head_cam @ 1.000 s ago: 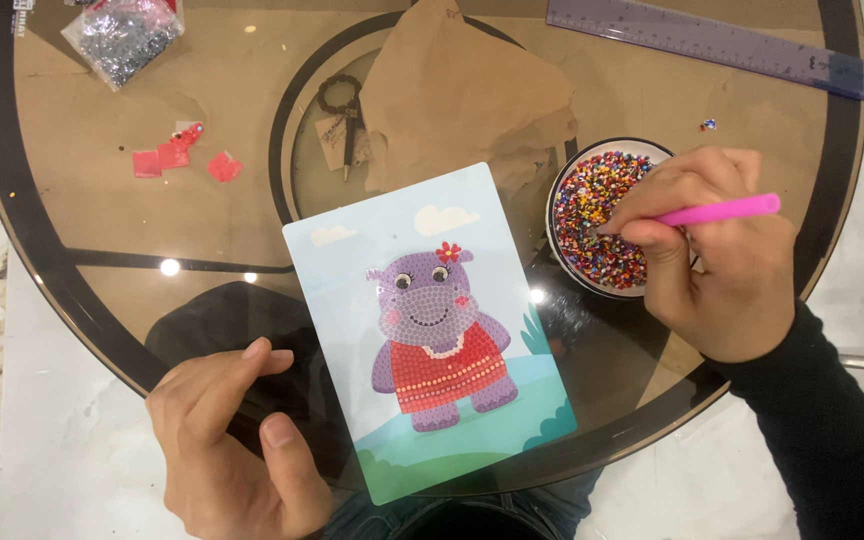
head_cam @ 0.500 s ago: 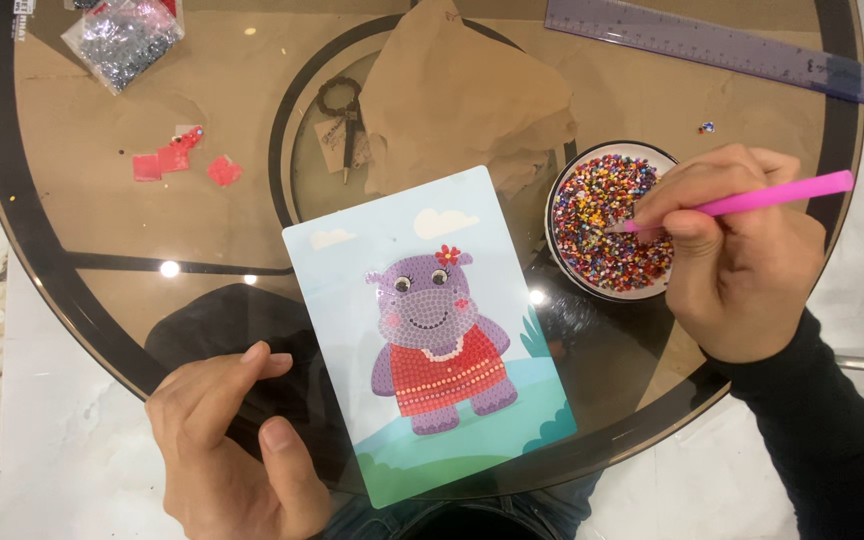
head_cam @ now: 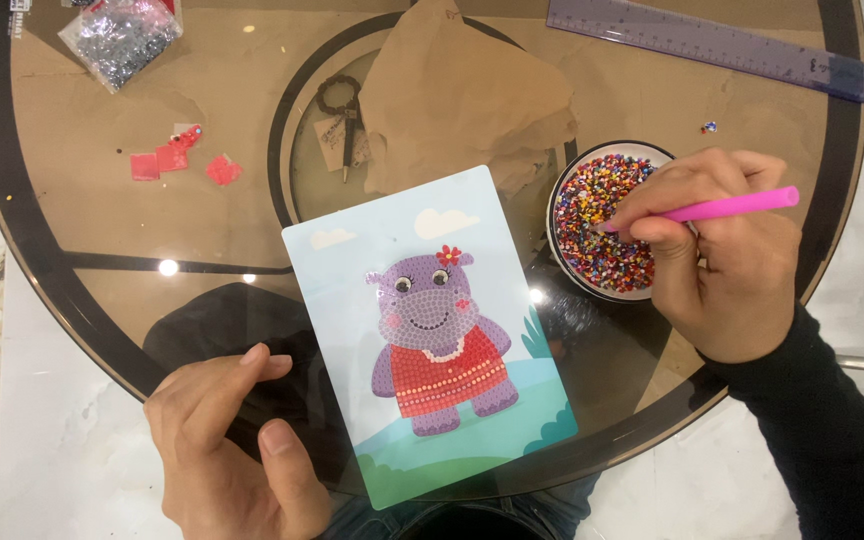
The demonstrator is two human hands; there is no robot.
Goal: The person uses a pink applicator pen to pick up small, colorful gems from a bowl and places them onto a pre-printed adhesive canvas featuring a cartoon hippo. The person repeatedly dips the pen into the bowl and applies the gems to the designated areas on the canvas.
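Note:
A picture card showing a purple hippo in a red dress lies on the round glass table. My left hand rests on the glass by the card's lower left edge, fingers apart, holding nothing. My right hand grips a pink pen and holds its tip down among the mixed coloured beads in a small white bowl to the right of the card.
Crumpled brown paper and small scissors lie behind the card. A purple ruler lies at the back right. A clear bag of beads and several red scraps sit at the back left.
My right hand has shifted slightly left and the pen has tilted, its tip dipping further into the bead bowl. My left hand and the card stay put.

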